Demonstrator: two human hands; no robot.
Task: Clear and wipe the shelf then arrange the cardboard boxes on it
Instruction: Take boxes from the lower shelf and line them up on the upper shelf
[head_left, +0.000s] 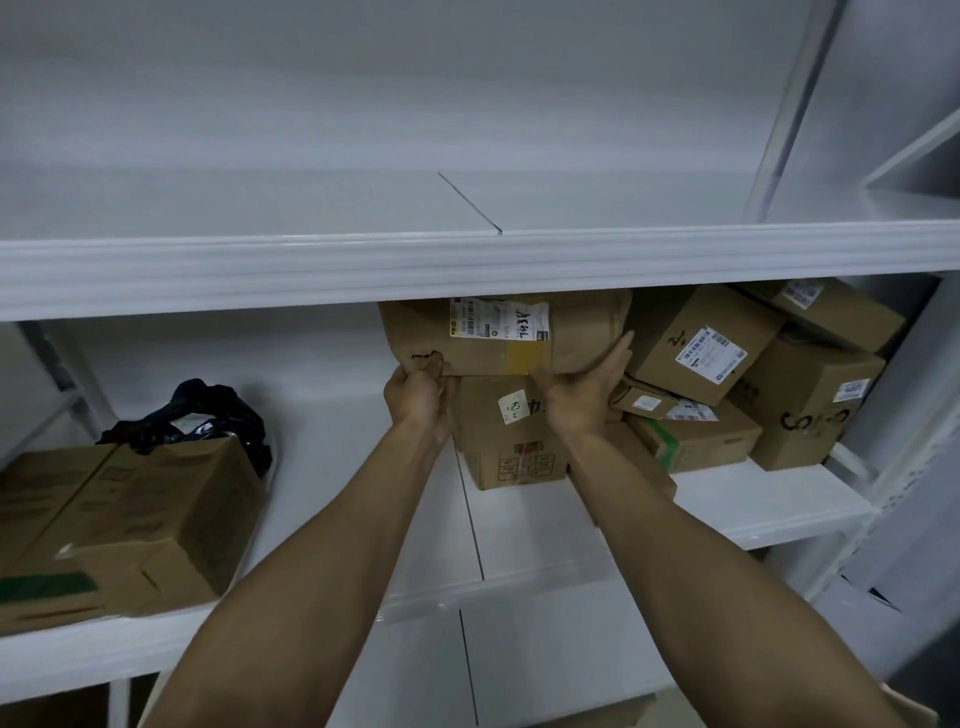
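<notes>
I judge step: box transfer. Left hand grips lower-left corner of brown cardboard box with white shipping label, fingers curled. Right hand lies flat, fingers straight on right end.

Box position: frame centre, on brown carton with small white sticker, under white metal upper shelf.

Orientation: long axis left-right, label toward me.

Next move: draw out level, clear shelf lip.

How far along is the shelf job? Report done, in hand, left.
Done: the upper shelf lies bare. In hand: the left hand grips the labelled cardboard box atop another box on the middle shelf; the right hand braces its side. Left: the boxes beside it lie jumbled. No cloth shows, so wiping can't be judged.
</notes>
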